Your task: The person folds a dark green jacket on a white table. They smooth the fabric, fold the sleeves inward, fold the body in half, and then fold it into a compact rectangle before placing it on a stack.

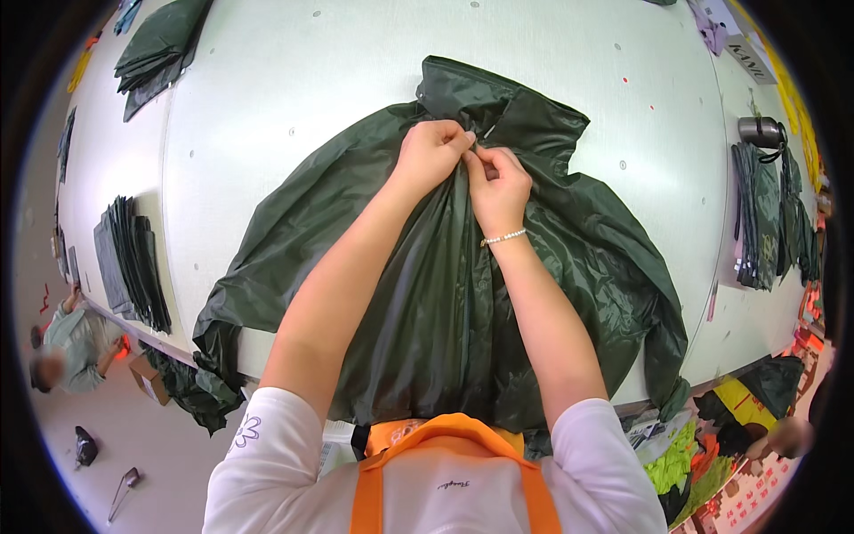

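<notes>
A dark green raincoat (400,294) with a shiny surface lies spread on the white table, its collar or hood part (498,98) away from me and its sleeves out to both sides. My left hand (431,153) pinches the front opening just below the collar. Close beside it, my right hand (500,185), with a beaded bracelet at the wrist, pinches the same front edge. The fingertips of both hands nearly meet there. Whatever small fastening may lie between the fingers is hidden. Below the hands the front gathers into long folds.
Folded dark green garments (160,49) lie at the far left, with another stack (133,262) nearer. Along the right edge are more folded garments (761,218), a metal flask (761,132) and a box (750,58). Another person (76,351) is at the left beyond the table.
</notes>
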`<state>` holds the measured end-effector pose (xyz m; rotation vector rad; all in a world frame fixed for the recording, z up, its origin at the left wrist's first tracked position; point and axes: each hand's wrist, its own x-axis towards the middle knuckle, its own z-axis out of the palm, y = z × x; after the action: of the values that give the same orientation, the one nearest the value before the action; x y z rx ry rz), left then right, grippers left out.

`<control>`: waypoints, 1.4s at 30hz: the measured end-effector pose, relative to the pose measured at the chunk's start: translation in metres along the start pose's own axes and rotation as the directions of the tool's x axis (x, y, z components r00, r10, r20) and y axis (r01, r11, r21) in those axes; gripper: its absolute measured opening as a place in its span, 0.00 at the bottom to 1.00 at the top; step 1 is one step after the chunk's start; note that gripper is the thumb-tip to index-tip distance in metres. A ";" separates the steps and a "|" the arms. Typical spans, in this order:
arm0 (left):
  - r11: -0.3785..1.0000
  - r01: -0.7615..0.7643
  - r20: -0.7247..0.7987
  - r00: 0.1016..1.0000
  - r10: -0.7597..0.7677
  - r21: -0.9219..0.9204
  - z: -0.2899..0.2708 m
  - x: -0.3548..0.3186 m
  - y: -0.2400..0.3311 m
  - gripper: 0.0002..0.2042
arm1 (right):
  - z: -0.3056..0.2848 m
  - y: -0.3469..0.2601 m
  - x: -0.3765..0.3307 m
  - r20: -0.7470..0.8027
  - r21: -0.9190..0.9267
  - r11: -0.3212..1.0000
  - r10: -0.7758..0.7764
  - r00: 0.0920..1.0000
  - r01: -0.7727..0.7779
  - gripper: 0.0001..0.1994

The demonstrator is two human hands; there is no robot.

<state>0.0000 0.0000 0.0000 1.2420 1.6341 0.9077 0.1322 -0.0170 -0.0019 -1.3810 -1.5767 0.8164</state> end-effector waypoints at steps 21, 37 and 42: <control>0.971 0.078 0.076 0.995 -0.063 -0.225 0.017 -0.186 0.003 0.14 | -0.079 -0.043 -0.159 0.072 0.039 0.977 0.207 0.976 -0.210 0.08; 0.981 -0.041 -0.201 0.976 0.079 0.191 -0.002 -0.241 0.027 0.17 | -0.084 -0.063 -0.146 0.274 -0.158 0.987 0.059 0.960 -0.016 0.12; 0.650 0.021 -0.232 0.942 0.242 0.760 -0.057 -0.334 -0.045 0.29 | -0.183 -0.043 -0.202 0.194 -0.531 0.822 -0.120 0.974 0.207 0.26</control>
<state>-0.0259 -0.3376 0.0478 1.8470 2.3547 0.4863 0.2835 -0.2349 0.0754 -1.5699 -2.1312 0.3728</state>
